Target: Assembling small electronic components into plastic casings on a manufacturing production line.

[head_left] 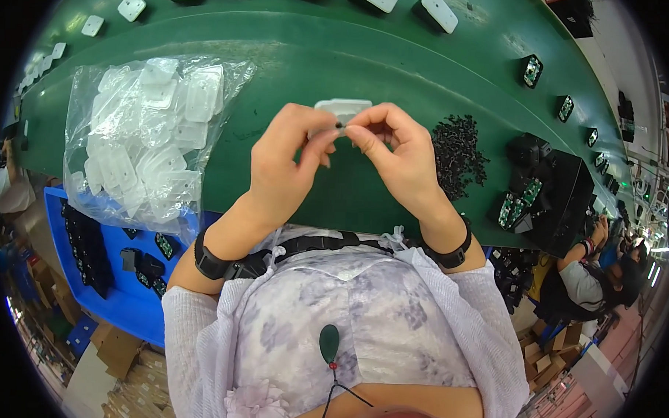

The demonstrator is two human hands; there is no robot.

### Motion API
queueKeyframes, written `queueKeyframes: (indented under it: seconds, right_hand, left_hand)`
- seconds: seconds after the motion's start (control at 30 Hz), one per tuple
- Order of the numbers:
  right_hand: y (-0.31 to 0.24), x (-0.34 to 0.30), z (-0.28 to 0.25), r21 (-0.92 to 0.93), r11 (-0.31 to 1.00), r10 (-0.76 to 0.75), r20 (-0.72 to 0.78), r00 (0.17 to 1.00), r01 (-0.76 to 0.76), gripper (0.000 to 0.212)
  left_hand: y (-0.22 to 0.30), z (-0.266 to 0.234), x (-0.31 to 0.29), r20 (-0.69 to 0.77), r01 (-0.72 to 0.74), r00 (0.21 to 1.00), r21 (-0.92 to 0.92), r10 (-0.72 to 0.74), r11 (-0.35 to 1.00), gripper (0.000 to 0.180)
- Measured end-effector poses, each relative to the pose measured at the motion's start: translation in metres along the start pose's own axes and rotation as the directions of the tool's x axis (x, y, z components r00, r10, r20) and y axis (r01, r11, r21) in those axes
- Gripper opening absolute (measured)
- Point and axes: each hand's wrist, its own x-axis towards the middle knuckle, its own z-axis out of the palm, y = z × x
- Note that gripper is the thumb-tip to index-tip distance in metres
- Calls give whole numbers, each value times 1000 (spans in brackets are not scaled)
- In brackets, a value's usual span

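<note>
In front of me, over the green table, both hands are brought together at a translucent white plastic cover (343,106). My left hand (288,152) is closed on its left side, thumb and forefinger pinched. From the other side my right hand (399,152) is closed on it too, its fingertips almost meeting the left ones. A tiny black part (339,125) shows between the fingertips; which hand grips it, I cannot tell. The fingers hide much of the cover. Right of my right hand lies a pile of small black parts (460,156).
A clear bag (149,140) of white covers lies at left on the green table (295,60). Black housings with green circuit boards (523,201) sit at right beside a black box (563,202). More covers and housings line the far side. A blue bin (125,305) stands lower left.
</note>
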Motion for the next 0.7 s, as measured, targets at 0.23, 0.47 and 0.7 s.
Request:
queueKeyframes:
  seconds: [0.23,0.47,0.7]
  right_hand:
    - [-9,3,4,-163,982,-100,-39,994,93,9]
    - [2,8,8,-147,981,-141,-81,987,128,5]
    - [13,5,20,228,972,-33,-90,995,53,12]
  left_hand:
    - [-3,-8,4,124,357,933,-424,-337,832,18]
    - [-6,1,1,11,189,980,-384,-201,904,7]
    - [-4,-7,-1,-17,-16,1000,-23,15,1000,8]
